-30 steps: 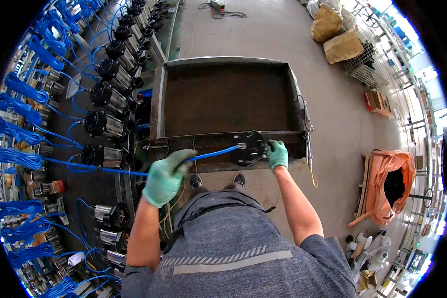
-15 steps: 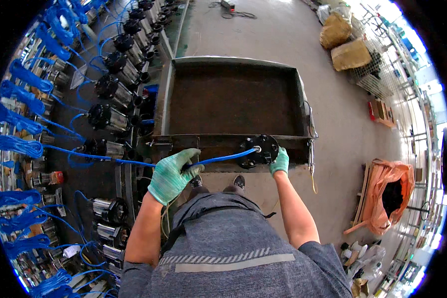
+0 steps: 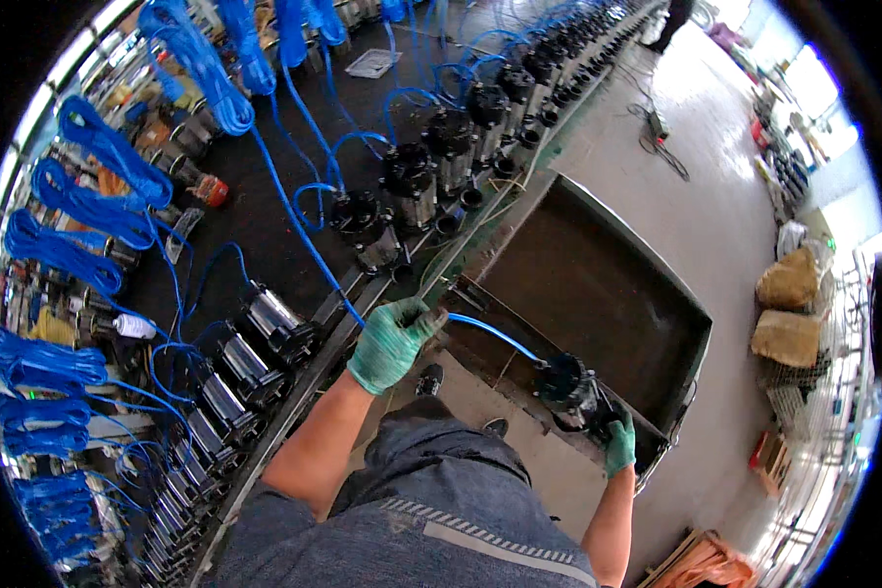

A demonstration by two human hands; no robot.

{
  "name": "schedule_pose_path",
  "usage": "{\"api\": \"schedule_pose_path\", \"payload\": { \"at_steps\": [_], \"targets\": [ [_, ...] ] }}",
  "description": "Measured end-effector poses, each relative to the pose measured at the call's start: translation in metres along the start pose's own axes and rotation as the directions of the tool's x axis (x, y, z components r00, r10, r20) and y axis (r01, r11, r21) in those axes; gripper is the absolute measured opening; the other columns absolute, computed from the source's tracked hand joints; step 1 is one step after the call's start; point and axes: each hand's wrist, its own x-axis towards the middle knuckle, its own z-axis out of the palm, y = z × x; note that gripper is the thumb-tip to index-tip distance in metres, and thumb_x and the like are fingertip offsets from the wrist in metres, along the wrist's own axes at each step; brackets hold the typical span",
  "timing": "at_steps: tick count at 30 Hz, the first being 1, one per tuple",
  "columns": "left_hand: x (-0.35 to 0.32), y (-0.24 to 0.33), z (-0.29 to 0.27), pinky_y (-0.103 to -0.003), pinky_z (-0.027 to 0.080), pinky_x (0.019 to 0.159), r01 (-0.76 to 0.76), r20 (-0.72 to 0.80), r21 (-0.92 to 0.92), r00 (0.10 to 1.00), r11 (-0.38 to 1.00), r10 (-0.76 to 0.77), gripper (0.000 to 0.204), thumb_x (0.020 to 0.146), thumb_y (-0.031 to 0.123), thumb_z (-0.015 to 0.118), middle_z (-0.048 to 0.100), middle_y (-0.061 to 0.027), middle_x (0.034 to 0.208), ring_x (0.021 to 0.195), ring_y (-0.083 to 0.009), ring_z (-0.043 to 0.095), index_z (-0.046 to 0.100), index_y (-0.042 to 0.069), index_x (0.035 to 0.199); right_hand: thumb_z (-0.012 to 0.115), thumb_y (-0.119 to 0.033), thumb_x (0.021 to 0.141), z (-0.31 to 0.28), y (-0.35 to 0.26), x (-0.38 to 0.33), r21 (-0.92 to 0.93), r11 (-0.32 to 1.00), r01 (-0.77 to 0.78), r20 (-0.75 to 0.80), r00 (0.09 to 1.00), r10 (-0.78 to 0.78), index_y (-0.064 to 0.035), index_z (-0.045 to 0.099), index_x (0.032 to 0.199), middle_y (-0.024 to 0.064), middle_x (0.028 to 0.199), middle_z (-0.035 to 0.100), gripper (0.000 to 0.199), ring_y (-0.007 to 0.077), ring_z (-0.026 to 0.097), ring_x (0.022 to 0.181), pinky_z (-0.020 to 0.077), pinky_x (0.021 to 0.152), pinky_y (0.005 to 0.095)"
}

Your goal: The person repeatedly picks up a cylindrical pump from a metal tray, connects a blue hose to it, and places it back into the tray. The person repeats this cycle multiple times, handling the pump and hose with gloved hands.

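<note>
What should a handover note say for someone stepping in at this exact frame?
Left hand: gloved, closed around the blue cable, held over the near rim of the metal cart.
Right hand: gloved, gripping the black pump at the cart's near edge.
The cable runs from the pump through the left hand up to the blue coils over the bench.
Done: pump is off the bench line and at the cart.
Left: the pump appears not yet set down in the cart; cable not released.

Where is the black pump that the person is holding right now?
In the head view, the black pump sits lower right, on the near rim of the dark metal tray, gripped by the right hand; its blue cable runs to the left hand.
</note>
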Motion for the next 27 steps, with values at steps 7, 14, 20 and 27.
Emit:
{"api": "schedule_pose_path", "payload": {
  "at_steps": [7, 14, 20, 27],
  "targets": [
    [0.013, -0.024, -0.032, -0.029, 0.045, 0.066, 0.294, -0.172, -0.267, 0.923, 0.918, -0.345, 0.021, 0.098, 0.024, 0.073, 0.066, 0.0029, 0.075, 0.071, -0.0077, 0.052, 0.075, 0.004, 0.091, 0.060, -0.002, 0.085, 0.161, -0.107, -0.024, -0.157, 0.976, -0.153, 0.225, 0.956, 0.186, -0.0012, 0.059, 0.138, 0.0101, 0.119, 0.068, 0.053, 0.0194, 0.067, 0.100, 0.0576, 0.089, 0.0348],
    [0.034, -0.019, -0.167, -0.023, 0.030, 0.048, 0.128, -0.444, -0.288, 0.860, 0.949, -0.251, 0.028, 0.097, 0.033, 0.074, 0.051, 0.0072, 0.061, 0.053, -0.0035, 0.042, 0.071, 0.010, 0.081, 0.068, -0.022, 0.098, 0.335, -0.127, -0.032, -0.210, 0.955, -0.209, 0.483, 0.827, 0.287, 0.0008, 0.042, 0.146, 0.0145, 0.120, 0.066, 0.059, 0.0291, 0.068, 0.108, 0.0566, 0.096, 0.0433],
    [0.086, -0.047, -0.254, -0.027, 0.032, 0.049, 0.068, -0.594, 0.132, 0.804, 0.989, 0.024, 0.028, 0.098, 0.033, 0.071, 0.054, 0.0052, 0.061, 0.053, -0.0045, 0.047, 0.073, 0.008, 0.087, 0.070, -0.024, 0.099, 0.506, -0.089, -0.013, -0.143, 0.923, -0.359, 0.574, 0.729, 0.372, -0.0056, 0.044, 0.144, 0.0111, 0.122, 0.063, 0.056, 0.0219, 0.068, 0.103, 0.0599, 0.088, 0.0395],
    [0.119, -0.101, -0.314, -0.044, 0.051, 0.077, 0.263, -0.649, 0.454, 0.753, 0.851, 0.114, 0.036, 0.099, 0.037, 0.066, 0.070, -0.0233, 0.089, 0.085, -0.0394, 0.067, 0.073, 0.001, 0.100, 0.072, -0.017, 0.096, 0.619, -0.037, 0.015, -0.074, 0.868, -0.491, 0.546, 0.709, 0.447, -0.0163, 0.053, 0.133, 0.0028, 0.118, 0.065, 0.042, 0.0187, 0.066, 0.099, 0.0595, 0.081, 0.0387]
  ]
}}
